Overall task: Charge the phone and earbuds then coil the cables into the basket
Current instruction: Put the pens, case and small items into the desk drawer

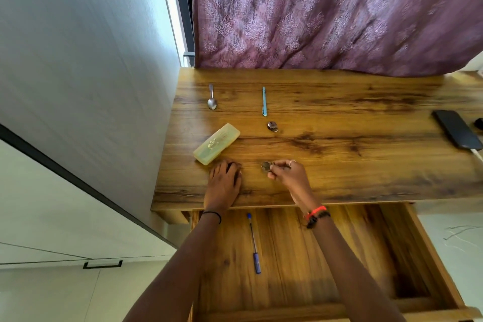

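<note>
At the front edge of the desk (339, 178), the right hand (286, 175) pinches a small metal object (266, 166), the left hand (224, 180) rests palm-down, and the phone (457, 129) lies far right, so best let go before reaching.

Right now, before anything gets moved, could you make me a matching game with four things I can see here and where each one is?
Things:
1. spoon
2. phone
3. dark blue pen
4. small metal object

Places:
A. in the open drawer
B. pinched by the right hand
C. at the desk's right edge, white cable at its end
D. far left of the desk, near the curtain

Pairs: 1-D, 2-C, 3-A, 4-B
</note>
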{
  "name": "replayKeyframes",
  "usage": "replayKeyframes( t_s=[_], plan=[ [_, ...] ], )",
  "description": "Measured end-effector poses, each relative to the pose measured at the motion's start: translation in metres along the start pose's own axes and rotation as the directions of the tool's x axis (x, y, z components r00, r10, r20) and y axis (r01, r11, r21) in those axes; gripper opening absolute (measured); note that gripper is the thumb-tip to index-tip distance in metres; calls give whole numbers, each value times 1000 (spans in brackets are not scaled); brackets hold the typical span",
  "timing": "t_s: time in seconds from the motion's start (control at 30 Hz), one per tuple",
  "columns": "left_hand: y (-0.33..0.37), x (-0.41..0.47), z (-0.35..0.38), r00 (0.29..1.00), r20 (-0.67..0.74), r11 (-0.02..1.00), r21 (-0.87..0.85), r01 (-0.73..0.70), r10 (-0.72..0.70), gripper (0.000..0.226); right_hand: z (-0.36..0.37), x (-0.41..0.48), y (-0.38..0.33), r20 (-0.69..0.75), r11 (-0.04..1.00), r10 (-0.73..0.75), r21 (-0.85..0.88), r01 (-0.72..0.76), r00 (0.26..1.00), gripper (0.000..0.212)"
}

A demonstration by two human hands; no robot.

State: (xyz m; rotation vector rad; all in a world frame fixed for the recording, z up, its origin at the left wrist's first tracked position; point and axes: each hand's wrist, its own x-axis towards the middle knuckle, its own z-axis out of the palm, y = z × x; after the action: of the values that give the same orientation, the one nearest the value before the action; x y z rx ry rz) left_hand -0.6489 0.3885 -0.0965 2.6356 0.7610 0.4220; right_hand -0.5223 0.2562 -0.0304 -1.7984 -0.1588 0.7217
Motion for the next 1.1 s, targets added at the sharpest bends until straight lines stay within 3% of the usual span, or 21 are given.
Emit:
replayKeyframes(
  t_s=[0.07,0.13,0.3,0.4,0.47,0.57,0.73,0.93,1.03,1.1],
  plan=[
    [0,0,1,1000,0,1000,-5,7,-7,27,-16,-29,7,79,981,81,168,-93,994,8],
    [-1,0,1,1000,-5,1000,-9,9,-9,27,-30,-51,20,119,978,108,165,-127,987,13],
    [0,0,1,1000,-9,1000,-17,4,-4,26,-36,-66,79,123,967,235,-126,-220,964,21],
    [-1,0,-1,1000,-5,1000,-16,3,-3,26,-29,-59,116,116,933,307,-232,-275,944,6],
    [0,0,-2,1000,-1,1000,-18,5,-5,26,-25,-54,131,111,911,316,-313,-268,942,16],
    [2,-1,-3,1000,-6,1000,-24,12,-12,25,-22,-50,139,87,884,317,-388,-261,944,23],
    [2,-2,-4,1000,0,999,-33,22,-22,24,-27,-49,127,67,858,307,-451,-246,949,13],
    [3,-1,-4,1000,-12,999,-29,16,-16,24,-32,-42,42,213,787,242,-614,-63,947,14],
    [2,0,-4,1000,-12,999,-26,21,-21,24,-13,-28,-26,252,798,83,-596,87,964,12],
    [3,0,-3,1000,-12,1000,-19,19,-19,25,8,-9,-61,278,738,-70,-631,237,958,13]
  ],
)
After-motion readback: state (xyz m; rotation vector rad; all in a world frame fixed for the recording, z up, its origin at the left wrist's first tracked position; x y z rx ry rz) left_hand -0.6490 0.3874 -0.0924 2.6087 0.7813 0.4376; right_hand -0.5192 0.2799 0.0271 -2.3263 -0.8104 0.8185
